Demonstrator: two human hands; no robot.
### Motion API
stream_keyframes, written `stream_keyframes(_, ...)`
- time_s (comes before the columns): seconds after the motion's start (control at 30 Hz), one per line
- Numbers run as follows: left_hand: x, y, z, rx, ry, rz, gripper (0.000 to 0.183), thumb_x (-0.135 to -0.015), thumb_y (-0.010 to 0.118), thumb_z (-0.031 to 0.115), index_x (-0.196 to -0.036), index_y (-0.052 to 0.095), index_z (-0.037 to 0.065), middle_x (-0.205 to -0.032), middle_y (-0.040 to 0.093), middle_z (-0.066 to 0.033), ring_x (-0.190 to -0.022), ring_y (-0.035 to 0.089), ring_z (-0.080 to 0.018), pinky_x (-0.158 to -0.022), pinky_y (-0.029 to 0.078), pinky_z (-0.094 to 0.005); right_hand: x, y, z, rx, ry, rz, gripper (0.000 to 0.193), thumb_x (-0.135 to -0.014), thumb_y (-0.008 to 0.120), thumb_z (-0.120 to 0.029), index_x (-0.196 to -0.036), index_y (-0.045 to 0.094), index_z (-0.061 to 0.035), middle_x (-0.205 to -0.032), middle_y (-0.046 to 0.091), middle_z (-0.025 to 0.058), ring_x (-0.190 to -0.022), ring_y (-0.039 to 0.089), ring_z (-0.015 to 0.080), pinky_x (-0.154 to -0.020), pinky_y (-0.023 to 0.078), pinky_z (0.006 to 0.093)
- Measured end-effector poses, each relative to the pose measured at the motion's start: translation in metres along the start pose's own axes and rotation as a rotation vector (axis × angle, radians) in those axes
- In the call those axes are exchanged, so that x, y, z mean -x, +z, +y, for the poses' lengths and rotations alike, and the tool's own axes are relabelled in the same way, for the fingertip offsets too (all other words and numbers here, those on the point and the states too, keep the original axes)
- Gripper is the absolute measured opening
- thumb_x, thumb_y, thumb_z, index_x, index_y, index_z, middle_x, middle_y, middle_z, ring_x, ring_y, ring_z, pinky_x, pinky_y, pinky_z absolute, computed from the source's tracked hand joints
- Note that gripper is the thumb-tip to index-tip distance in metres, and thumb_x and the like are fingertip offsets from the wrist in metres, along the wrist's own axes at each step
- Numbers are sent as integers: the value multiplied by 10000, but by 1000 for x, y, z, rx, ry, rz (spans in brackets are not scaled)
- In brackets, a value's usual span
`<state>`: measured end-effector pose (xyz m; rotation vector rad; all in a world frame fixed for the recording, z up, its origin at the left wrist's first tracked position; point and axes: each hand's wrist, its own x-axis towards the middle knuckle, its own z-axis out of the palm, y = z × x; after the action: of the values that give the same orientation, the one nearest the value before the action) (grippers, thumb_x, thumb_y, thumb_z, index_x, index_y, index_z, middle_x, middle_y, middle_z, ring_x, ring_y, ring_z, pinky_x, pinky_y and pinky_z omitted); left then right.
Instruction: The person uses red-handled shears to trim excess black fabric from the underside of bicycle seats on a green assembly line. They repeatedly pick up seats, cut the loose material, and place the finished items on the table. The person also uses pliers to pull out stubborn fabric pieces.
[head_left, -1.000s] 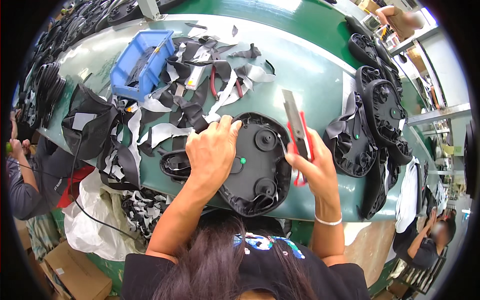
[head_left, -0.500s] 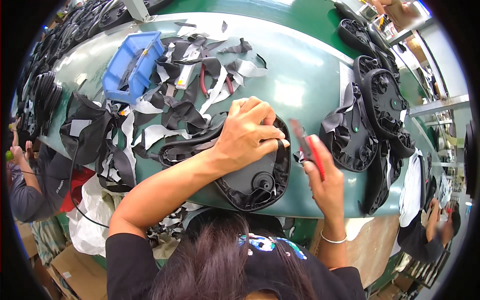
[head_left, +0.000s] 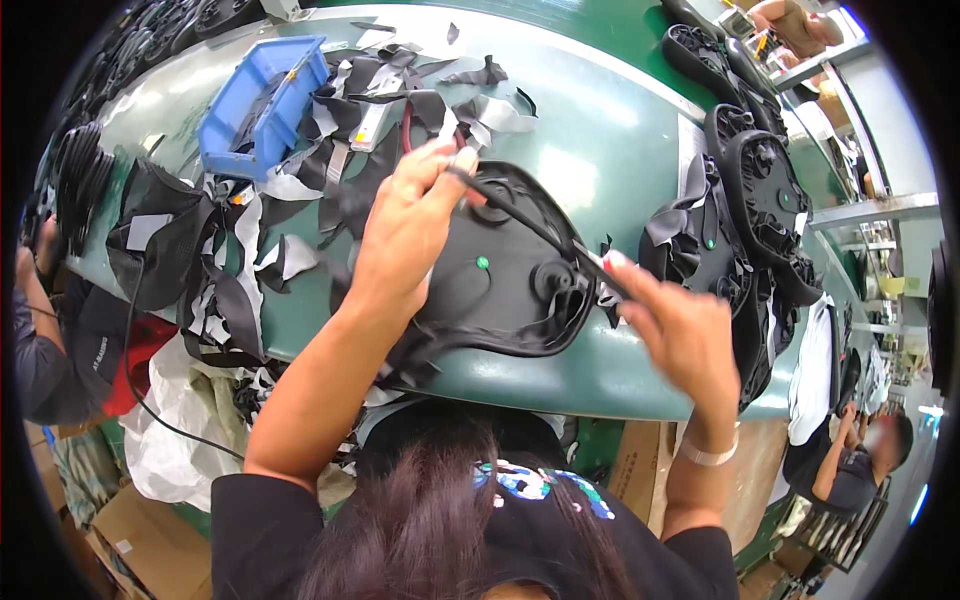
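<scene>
A black padded panel [head_left: 455, 305] with a moulded plastic back and gathered dark fabric round its rim lies in front of me on the bench. My left hand [head_left: 405, 230] is closed in a pinch on a narrow black strip [head_left: 520, 212], pulled taut across the panel toward the right. My right hand [head_left: 690, 335], slightly blurred, grips red-handled cutters [head_left: 603, 272], mostly hidden by the fingers. Their dark jaws meet the strip at the panel's right edge; whether they are closed on it I cannot tell. A green dot [head_left: 482, 263] marks the panel's middle.
A blue bin [head_left: 262, 110] stands at the far left beside heaped black and grey fabric scraps [head_left: 385, 85]. More black panels [head_left: 755, 200] are stacked on the right. The green bench [head_left: 590, 180] runs beneath everything. Other people work at the left and right sides.
The panel has turned and shifted, showing more of its back. My left hand has moved left and away, drawing the strip out. My right hand has moved lower right, bringing the cutters to the strip.
</scene>
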<state>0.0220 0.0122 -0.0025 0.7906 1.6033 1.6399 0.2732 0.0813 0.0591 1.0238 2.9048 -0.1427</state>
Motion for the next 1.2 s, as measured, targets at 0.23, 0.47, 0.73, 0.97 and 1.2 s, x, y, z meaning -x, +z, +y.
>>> stream_keyframes(0.23,20,-21,25,277,26,-440,387,-1010,372,331,-927,649,74,-607,466,9,-634,469,-110,-694,399,-269,-54,-14,1,53,-368,-35,443,-831,605,-210,-1268,570,-274,-648,536,61,-565,538,258,-534,406,375)
stream_keyframes(0.47,-21,-89,64,634,229,-570,317,-978,419,298,-801,595,103,-530,299,39,-508,342,-79,-563,373,-288,38,0,-21,32,-31,-65,529,-835,638,-221,-1345,497,-229,-543,472,50,-431,495,239,-429,356,364)
stream_keyframes(0.73,-9,5,34,-107,-31,-765,282,-796,688,235,-609,548,76,-545,415,17,-610,449,-120,-735,388,-328,25,6,-17,27,-94,-21,536,-842,635,-223,-1350,466,-202,-590,507,82,-446,517,271,-433,379,379)
stream_keyframes(0.97,-24,-8,64,1123,167,-278,218,-823,605,111,-636,496,83,-657,422,-41,-735,399,-201,-754,345,-352,83,25,-50,-395,274,-63,522,-849,627,-119,-1336,447,-63,-785,648,179,-612,599,365,-552,456,399)
stream_keyframes(1.2,-22,-34,53,1192,616,46,267,-906,604,260,-742,560,54,-720,486,-42,-844,461,-234,-813,368,-401,112,49,-72,-1107,570,-154,531,-903,600,-148,-1382,378,-92,-956,681,155,-628,656,200,-604,519,338)
